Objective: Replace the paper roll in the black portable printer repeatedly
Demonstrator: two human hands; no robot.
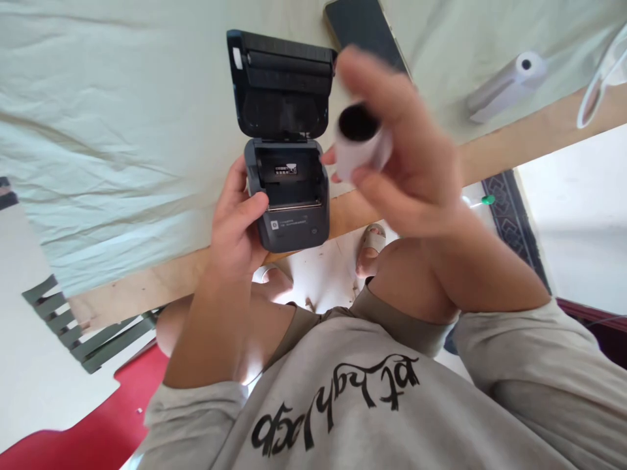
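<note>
A small dark grey printer (289,222) sits at the near edge of the table with its lid (281,81) flipped open and its paper bay bare. My left hand (235,225) grips the printer's left side. My right hand (406,153) is raised to the right of the printer, blurred, and holds a white paper roll (360,147) with a dark hollow core between its fingers.
A pale green cloth (98,130) covers the table, whose wooden edge (514,140) shows along the front. A second paper roll (507,85) lies at the far right. A dark phone (365,29) lies behind the printer. My knees and sandalled feet (372,245) are below.
</note>
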